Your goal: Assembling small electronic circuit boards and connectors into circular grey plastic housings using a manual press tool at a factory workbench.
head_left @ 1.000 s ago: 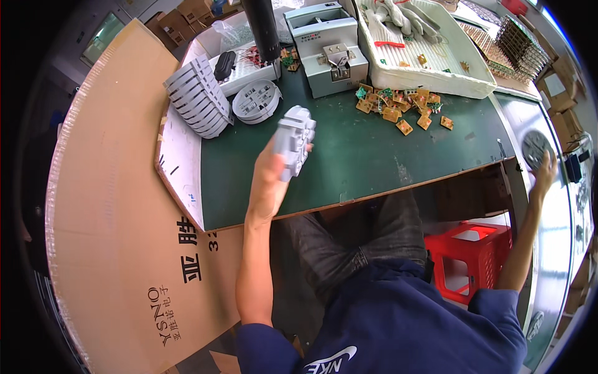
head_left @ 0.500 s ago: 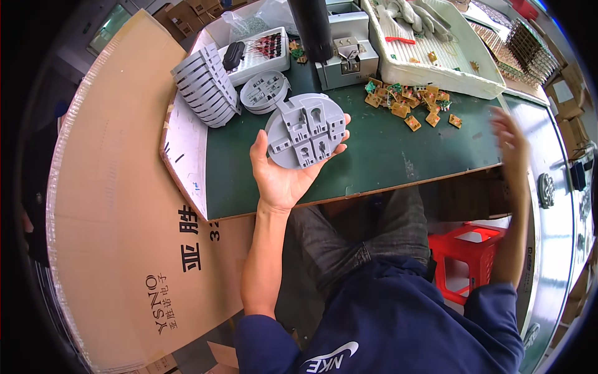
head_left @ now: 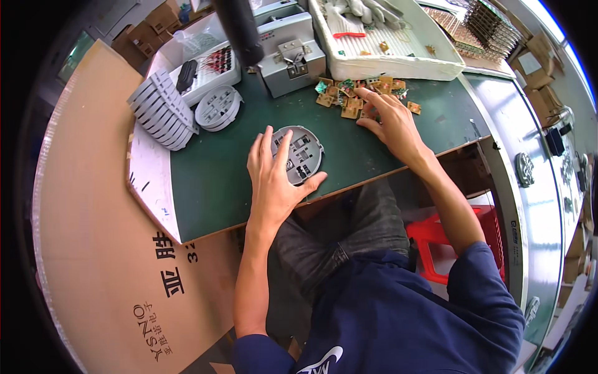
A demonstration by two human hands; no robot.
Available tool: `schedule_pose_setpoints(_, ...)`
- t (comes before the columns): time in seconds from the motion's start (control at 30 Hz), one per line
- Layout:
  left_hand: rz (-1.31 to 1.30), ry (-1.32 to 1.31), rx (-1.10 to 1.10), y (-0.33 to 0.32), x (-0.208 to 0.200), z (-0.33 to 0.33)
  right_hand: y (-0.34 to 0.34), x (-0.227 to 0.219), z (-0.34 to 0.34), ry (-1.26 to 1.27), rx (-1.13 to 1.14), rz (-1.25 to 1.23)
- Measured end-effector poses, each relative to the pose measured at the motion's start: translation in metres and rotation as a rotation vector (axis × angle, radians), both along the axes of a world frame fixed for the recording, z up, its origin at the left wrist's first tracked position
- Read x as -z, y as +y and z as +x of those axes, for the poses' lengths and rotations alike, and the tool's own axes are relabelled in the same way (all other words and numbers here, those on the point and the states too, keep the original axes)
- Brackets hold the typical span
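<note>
A round grey plastic housing [head_left: 304, 149] with small cut-outs and a raised rim lies at the front of the green table. My left hand [head_left: 272, 174] spans its left side, palm down. The fingers lie over its edge and the thumb is at the lower right rim, closed loosely around it. My right hand [head_left: 392, 124] hovers at the near side of a pile of small orange-brown circuit boards [head_left: 350, 112]. Its thumb and forefinger are apart, with nothing visible between them. Part of the pile is hidden behind the fingers.
Another round grey housing [head_left: 218, 107] lies left of a stack of grey plastic parts [head_left: 163, 112]'s right edge. Behind stand a grey metal device [head_left: 293, 65], a black post [head_left: 240, 31] and a white tray [head_left: 398, 68] with gloves. A red stool [head_left: 430, 249] is below right.
My left hand has turned palm down, and the housing now shows its rimmed side, low at the table. My right hand has come in from the far right to the circuit boards.
</note>
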State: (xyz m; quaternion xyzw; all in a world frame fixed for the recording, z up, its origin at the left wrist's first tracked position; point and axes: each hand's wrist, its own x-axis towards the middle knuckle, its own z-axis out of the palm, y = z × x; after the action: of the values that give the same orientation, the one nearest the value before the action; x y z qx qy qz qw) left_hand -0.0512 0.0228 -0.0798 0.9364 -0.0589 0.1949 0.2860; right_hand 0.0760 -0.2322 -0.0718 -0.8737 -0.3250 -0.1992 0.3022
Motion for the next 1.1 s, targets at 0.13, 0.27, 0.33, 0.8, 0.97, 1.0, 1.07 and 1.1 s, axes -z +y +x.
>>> schedule_pose_setpoints(0.13,-0.002,-0.195,0.027,-0.015,-0.013,0.005,0.0,-0.015,-0.013,0.086,0.027,0.117)
schedule_pose_setpoints(0.27,-0.834,0.195,0.13,-0.045,-0.041,0.001,0.013,-0.036,-0.044,0.184,-0.088,0.291)
schedule_pose_setpoints(0.33,-1.013,0.21,0.232,-0.046,-0.037,0.007,0.023,-0.042,-0.057,0.012,-0.197,0.31)
schedule_pose_setpoints(0.8,-1.351,0.276,0.236,-0.042,-0.026,0.004,0.051,-0.023,-0.074,-0.216,-0.246,0.246)
schedule_pose_setpoints(0.97,-1.281,0.301,0.252,-0.038,-0.03,0.001,0.052,-0.025,-0.084,0.023,-0.189,0.342)
schedule_pose_setpoints(1.0,-1.381,0.296,0.279,-0.037,-0.032,0.0,0.053,-0.025,-0.083,0.023,-0.191,0.34)
schedule_pose_setpoints(1.07,-1.435,0.233,0.298,-0.037,-0.028,0.001,0.052,-0.024,-0.08,0.41,-0.282,0.616)
schedule_pose_setpoints(1.1,-1.438,0.234,0.297,-0.036,-0.027,0.001,0.051,-0.027,-0.08,0.395,-0.274,0.578)
